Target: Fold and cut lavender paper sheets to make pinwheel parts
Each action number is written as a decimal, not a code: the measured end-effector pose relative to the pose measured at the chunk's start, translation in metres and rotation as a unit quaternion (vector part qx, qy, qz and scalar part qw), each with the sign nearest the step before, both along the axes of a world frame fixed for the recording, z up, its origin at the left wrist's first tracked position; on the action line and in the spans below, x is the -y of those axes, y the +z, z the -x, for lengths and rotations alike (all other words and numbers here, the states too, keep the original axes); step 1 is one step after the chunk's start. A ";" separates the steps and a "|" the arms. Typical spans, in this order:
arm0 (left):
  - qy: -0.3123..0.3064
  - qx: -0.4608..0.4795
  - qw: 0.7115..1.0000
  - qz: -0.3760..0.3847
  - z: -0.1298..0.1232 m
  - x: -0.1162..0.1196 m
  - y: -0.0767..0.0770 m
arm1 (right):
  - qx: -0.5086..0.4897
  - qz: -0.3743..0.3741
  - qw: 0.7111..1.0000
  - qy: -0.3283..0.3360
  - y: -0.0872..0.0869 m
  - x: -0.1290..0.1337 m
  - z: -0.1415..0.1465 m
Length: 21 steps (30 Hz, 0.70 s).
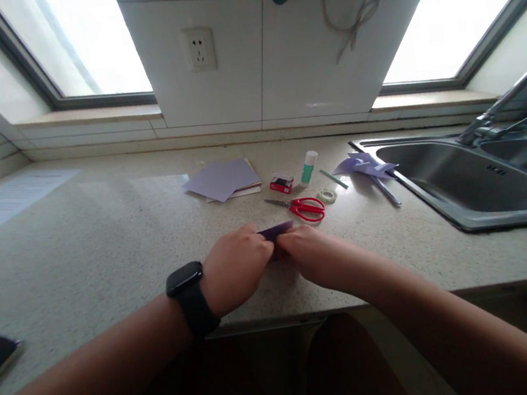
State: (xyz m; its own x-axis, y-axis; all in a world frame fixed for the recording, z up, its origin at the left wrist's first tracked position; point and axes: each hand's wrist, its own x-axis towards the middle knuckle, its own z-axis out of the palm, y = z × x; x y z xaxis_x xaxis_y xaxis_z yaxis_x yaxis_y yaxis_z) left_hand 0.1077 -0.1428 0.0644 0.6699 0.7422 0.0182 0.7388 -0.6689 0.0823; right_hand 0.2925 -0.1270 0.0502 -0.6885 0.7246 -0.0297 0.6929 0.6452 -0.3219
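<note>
Head view: both hands are meeting over the counter (130, 260), close to its front edge. The left hand (242, 264), wearing a dark watch (185, 278) at the wrist, is grasping a piece of purple paper (276, 230) with its fingers curled in. The right hand (313, 252) is pinching the same paper from the other side, its fingertips sitting just beside those of the left. The paper is lying between the two hands, mostly covered by them; a narrow dark strip is showing above the fingers, and its full shape is hidden. Just beyond the hands, red-handled scissors (307, 207) are lying with blades pointing left. A roll of tape (327, 196) is resting just beside the handles. Farther back, a small red and black box (281, 183) is sitting left of a glue stick (309, 167), which is standing upright with its white cap on top. A thin green stick (334, 178) is lying slantwise to the right of the glue. A purple pinwheel (363, 165) on a pale stick is lying at the left rim of the sink (471, 223), partly overlapping it. Behind the scissors, to the left, purple sheets (225, 178) are resting on paler ones. A printed page (11, 201) is lying at far left.
</note>
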 end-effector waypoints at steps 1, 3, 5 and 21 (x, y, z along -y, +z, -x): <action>0.006 0.002 1.000 0.006 0.001 -0.002 -0.002 | -0.006 0.001 1.000 -0.007 0.002 -0.001 0.000; 0.017 0.012 1.000 0.016 0.004 -0.008 -0.005 | -0.015 -0.004 1.000 -0.015 0.004 -0.002 0.000; 0.024 0.023 0.999 0.026 0.007 -0.013 -0.008 | -0.008 -0.002 1.000 -0.015 0.005 -0.004 0.000; 0.041 0.057 0.987 0.141 0.010 -0.036 -0.006 | -0.050 -0.065 0.997 0.004 -0.013 0.009 -0.008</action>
